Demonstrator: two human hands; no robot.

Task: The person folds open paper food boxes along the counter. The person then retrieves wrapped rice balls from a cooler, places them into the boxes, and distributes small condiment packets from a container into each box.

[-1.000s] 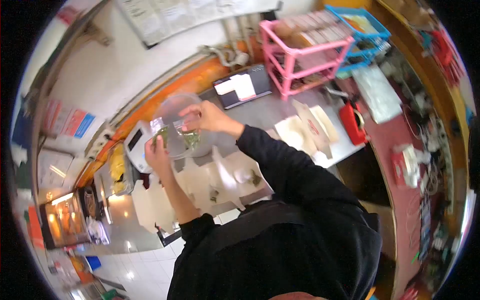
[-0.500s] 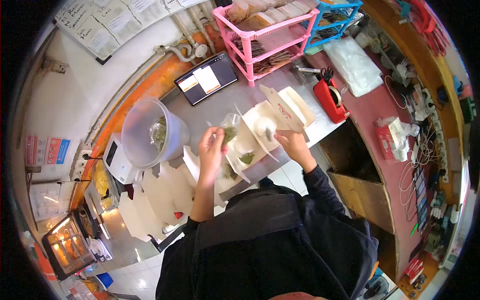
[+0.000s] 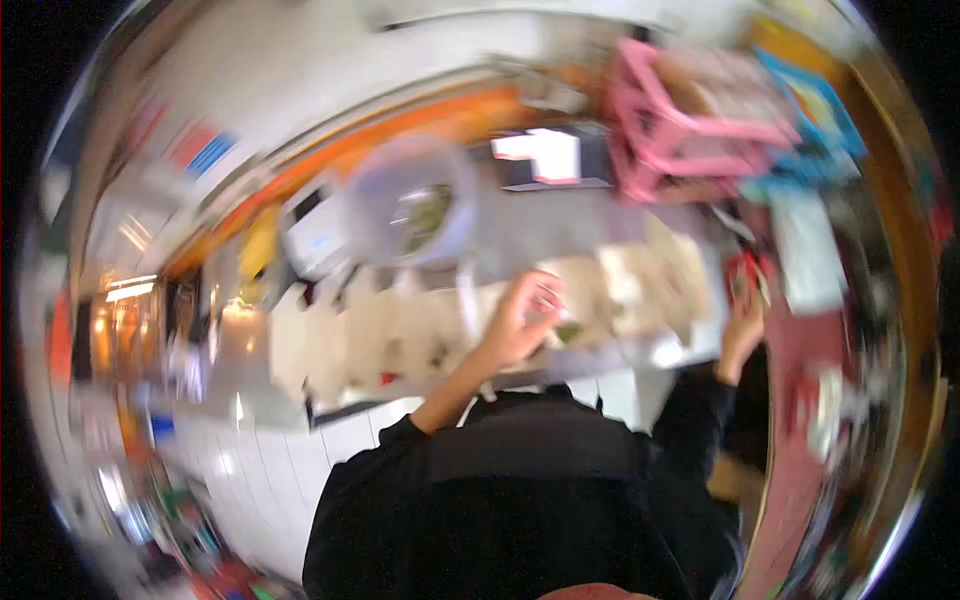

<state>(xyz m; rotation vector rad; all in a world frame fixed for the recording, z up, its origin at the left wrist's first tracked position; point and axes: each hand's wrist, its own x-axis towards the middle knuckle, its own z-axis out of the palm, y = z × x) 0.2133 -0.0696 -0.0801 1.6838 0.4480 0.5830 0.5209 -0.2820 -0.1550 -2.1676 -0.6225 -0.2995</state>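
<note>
The view is smeared by motion. My left hand (image 3: 525,318) is over the row of open cardboard boxes (image 3: 430,325), fingers curled round something small and pale that I cannot make out. Just right of it, a green patch (image 3: 568,332) lies in a box. My right hand (image 3: 742,328) reaches to the red tape dispenser (image 3: 738,275) at the counter's right end. Its fingers are blurred, so their grip does not show. Green-filled bags (image 3: 428,215) sit inside the clear round tub (image 3: 365,215) behind the boxes.
A white scale (image 3: 318,232) stands left of the tub. At the back are a tablet (image 3: 553,158), a pink rack (image 3: 690,135) and a blue rack (image 3: 825,110). Plastic bags (image 3: 808,250) lie on the red surface (image 3: 795,440) at the right.
My right hand has moved from the white item in a box to the tape dispenser. My left hand stays over the boxes; the green bag it held no longer shows clearly. The view has turned.
</note>
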